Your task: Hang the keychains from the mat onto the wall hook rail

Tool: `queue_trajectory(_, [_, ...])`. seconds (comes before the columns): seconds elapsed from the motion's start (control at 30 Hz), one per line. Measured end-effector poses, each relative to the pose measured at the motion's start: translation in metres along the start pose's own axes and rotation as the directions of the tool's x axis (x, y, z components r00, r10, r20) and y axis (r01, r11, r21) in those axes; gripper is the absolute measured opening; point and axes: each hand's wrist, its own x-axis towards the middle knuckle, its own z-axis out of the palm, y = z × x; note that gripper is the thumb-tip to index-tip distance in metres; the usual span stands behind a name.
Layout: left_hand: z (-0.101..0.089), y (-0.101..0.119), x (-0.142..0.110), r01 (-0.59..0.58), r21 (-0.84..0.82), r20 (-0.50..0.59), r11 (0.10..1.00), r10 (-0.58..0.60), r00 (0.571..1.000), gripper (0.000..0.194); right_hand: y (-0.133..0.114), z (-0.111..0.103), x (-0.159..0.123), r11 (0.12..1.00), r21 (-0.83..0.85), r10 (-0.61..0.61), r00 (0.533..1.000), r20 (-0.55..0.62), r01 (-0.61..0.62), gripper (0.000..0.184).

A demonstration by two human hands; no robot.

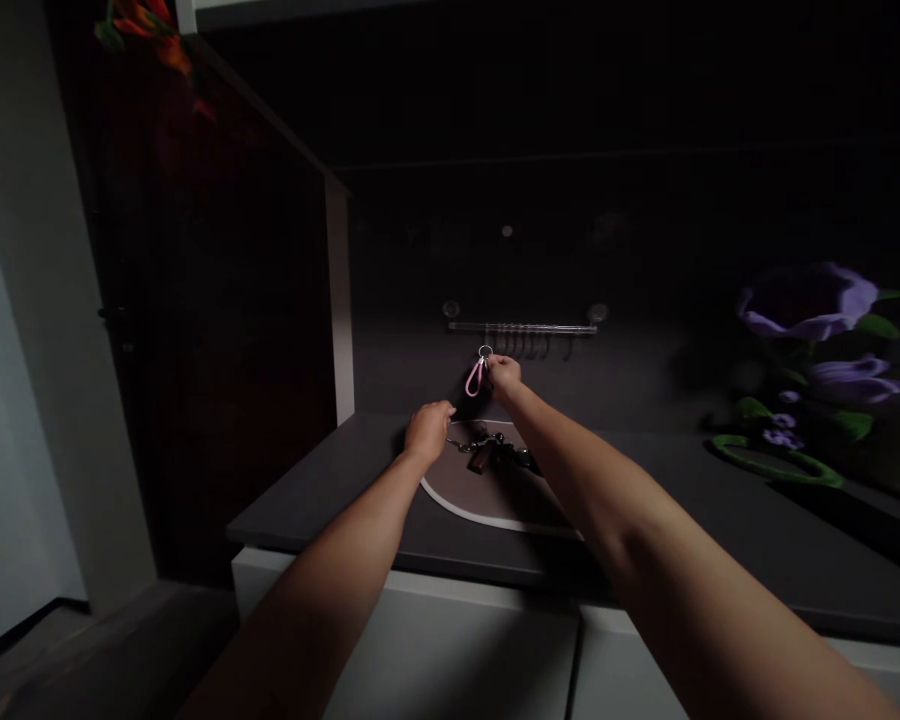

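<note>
My right hand is raised just below the hook rail, its fingers pinched on a keychain. A silver ring and a pink loop strap belong to this keychain; the ring is close under the rail's left end, and whether it touches a hook I cannot tell. Lower and to the left, my left hand has its fingers curled together over the left part of the mat. Whatever they grip, if anything, is hidden. Beside it a bunch of keys with a chain lies on the brown, white-edged mat.
A clear hook rail with several hooks is fixed to the dark back wall. On the grey counter, purple crocheted flowers stand at the right. A shelf overhangs above, and a dark door is to the left.
</note>
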Motion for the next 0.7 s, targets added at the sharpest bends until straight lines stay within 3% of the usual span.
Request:
queue_trajectory(0.27, [-0.001, -0.001, 0.000, 0.010, -0.050, -0.004, 0.999, -0.011, 1.000, 0.023, 0.000, -0.010, -0.002, 0.999, -0.035, -0.023, 0.994, 0.111, 0.027, 0.001])
queue_trajectory(0.5, [0.001, -0.003, 0.002, -0.076, -0.108, -0.003, 0.991, 0.076, 0.997, 0.025, -0.006, -0.022, -0.011, 0.992, -0.119, 0.061, 0.985, 0.164, -0.042, 0.015])
queue_trajectory(0.7, [0.001, -0.002, 0.000, -0.168, -0.146, 0.063, 0.975, 0.178, 0.982, 0.022, -0.003, -0.029, -0.015, 0.991, -0.128, 0.049, 0.986, 0.158, -0.029, 0.027])
